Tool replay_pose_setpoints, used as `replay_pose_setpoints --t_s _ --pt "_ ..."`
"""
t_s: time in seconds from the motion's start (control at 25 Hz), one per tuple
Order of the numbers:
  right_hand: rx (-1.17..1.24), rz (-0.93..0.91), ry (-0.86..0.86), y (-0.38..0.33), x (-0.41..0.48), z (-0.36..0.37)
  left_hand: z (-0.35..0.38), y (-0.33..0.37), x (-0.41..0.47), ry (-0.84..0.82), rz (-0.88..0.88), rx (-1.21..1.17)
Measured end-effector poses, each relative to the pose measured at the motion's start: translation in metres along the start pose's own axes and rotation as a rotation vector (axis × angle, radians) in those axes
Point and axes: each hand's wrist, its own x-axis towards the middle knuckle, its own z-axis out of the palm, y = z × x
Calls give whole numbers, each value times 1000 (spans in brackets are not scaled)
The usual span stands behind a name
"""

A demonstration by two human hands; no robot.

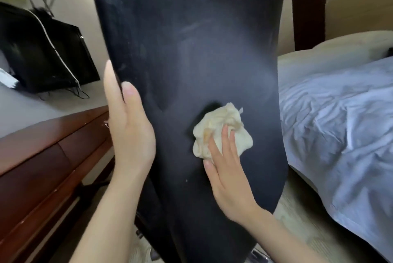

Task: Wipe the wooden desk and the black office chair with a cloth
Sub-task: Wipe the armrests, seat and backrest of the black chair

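The black office chair's backrest (191, 39) fills the middle of the view, seen from behind. My left hand (129, 126) holds its left edge, thumb on the rear face and fingers wrapped round the far side. My right hand (225, 173) presses a crumpled cream cloth (223, 128) flat against the lower middle of the backrest, fingers straight over the cloth. The wooden desk (42, 156) stands at the left, its drawer fronts facing me.
A black monitor (49, 54) with a white cable and dark cords sits on the desk's grey top. A bed with white-blue bedding (340, 118) lies close on the right. A dark wooden post (308, 3) rises behind the chair. Pale floor shows below.
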Motion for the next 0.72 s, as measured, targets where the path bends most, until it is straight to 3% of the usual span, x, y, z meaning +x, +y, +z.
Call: replay_pose_setpoints --t_s 0.12,0.24,0.4,0.56,0.72 --pt "78 8 27 0 -7 1 -2 6 -6 -114 -39 33" --pt "135 -187 74 -15 12 3 -2 1 -4 -76 -40 20" --pt "2 -401 142 -45 77 -17 -2 3 -2 -43 -57 7" --pt "76 -316 274 -83 139 -43 -13 10 0 -143 -73 4" --pt "71 -218 323 -95 124 -24 -19 9 0 -211 -68 -39"
